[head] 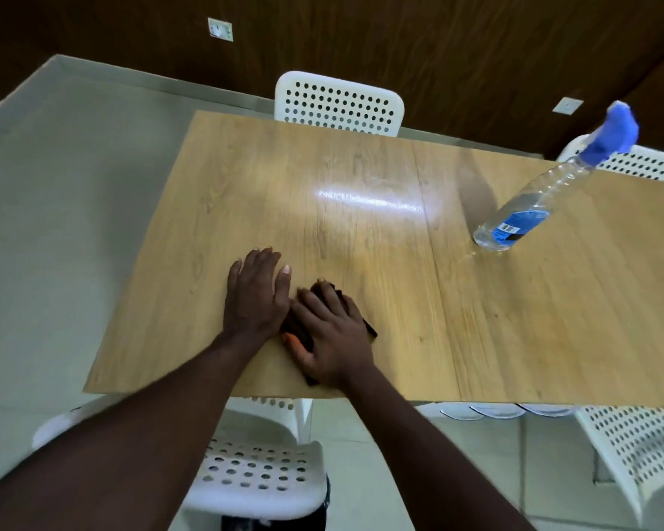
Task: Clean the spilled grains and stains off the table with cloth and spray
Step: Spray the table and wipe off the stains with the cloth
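Pressing down on a dark brown cloth (299,333), the right hand (332,339) lies with fingers straight and spread, covering most of it. Only dark corners and an orange strip by the thumb show. Just left of it, the left hand (255,297) rests flat on the light wood surface (476,320), fingers straight, right beside the cloth's edge. Well off to the right, beyond both hands, stands a clear spray bottle (529,208) with a blue trigger head and blue label.
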